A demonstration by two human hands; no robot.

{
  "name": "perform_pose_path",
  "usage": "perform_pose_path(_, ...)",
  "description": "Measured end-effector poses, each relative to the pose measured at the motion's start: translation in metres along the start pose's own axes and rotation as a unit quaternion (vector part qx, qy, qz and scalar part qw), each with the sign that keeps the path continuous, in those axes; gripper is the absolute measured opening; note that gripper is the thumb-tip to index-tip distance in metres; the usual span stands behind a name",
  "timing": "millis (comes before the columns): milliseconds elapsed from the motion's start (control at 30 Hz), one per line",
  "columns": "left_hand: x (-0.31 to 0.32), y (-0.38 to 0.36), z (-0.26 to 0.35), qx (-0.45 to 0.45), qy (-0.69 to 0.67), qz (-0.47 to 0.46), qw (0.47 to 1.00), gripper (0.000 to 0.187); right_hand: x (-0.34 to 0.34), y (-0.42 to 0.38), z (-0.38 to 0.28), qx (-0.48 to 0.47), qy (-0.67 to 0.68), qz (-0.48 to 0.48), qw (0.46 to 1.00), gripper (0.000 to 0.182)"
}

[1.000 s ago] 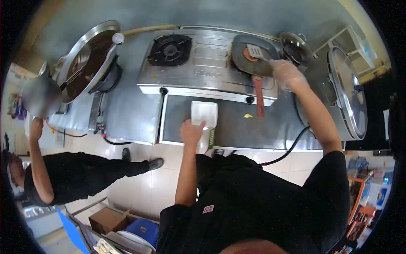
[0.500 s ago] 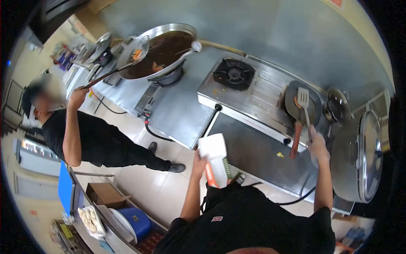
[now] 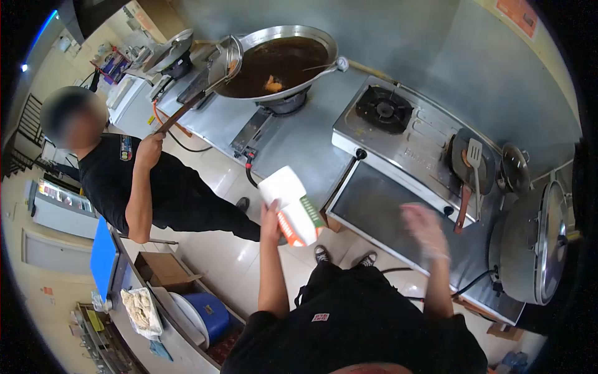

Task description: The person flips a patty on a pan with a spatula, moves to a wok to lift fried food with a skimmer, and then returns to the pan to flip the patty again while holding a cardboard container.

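- Now the left hand holds a white carton with orange and green print, fingers closed around its lower side; the carton is tilted, in the air beside the steel counter.
- Right hand, in a thin glove, is blurred over the dark tray; fingers look spread and hold nothing.
- On the stove a frying pan carries a spatula.
- To the left, another person's hand grips a long strainer handle at a big wok.
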State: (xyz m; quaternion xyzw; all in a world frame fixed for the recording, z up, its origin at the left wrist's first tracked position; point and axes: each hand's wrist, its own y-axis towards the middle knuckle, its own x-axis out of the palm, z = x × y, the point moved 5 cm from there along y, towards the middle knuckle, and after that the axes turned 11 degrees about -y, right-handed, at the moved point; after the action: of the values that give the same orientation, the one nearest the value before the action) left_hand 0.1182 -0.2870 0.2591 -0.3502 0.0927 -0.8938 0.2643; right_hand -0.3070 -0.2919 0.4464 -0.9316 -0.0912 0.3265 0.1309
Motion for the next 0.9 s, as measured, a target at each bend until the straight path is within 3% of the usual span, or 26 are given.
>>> perform_pose_path(67,0.005,0.026,-0.017,0.021,0.006,-0.011,1.000,0.052,0.101,0.031,0.005,-0.053,0.057,-0.169,0.983,0.052)
perform_pose_path(167,0.009,0.061,-0.033,0.030,0.006,0.010,0.999,0.052,0.200,0.066,-0.015,0.058,0.144,-0.273,0.949,0.055)
perform_pose_path(300,0.008,0.079,-0.056,0.009,-0.002,-0.011,1.000,0.055,0.274,0.111,0.006,0.125,0.192,-0.217,0.949,0.037)
perform_pose_path(433,0.006,0.056,-0.049,-0.055,0.003,-0.034,0.998,0.072,0.269,0.123,-0.013,0.128,0.243,-0.120,0.954,0.025)
perform_pose_path(467,-0.004,0.051,-0.050,-0.057,-0.009,-0.032,0.998,0.074,0.275,0.134,-0.004,0.121,0.297,-0.134,0.938,0.027)
perform_pose_path(600,-0.082,0.026,-0.085,-0.123,-0.026,0.021,0.992,0.074,0.290,0.157,0.017,0.186,0.232,-0.121,0.947,0.025)
perform_pose_path(700,-0.183,0.004,-0.133,-0.165,-0.008,0.058,0.985,0.069,0.289,0.158,0.017,0.214,0.242,-0.093,0.942,0.025)
perform_pose_path(833,-0.296,-0.077,-0.167,-0.237,0.041,0.180,0.954,0.061,0.285,0.169,0.012,0.110,0.282,-0.085,0.949,0.026)
perform_pose_path(900,-0.381,-0.115,-0.207,-0.291,0.096,0.234,0.923,0.055,0.287,0.168,0.018,0.132,0.213,-0.087,0.964,0.024)
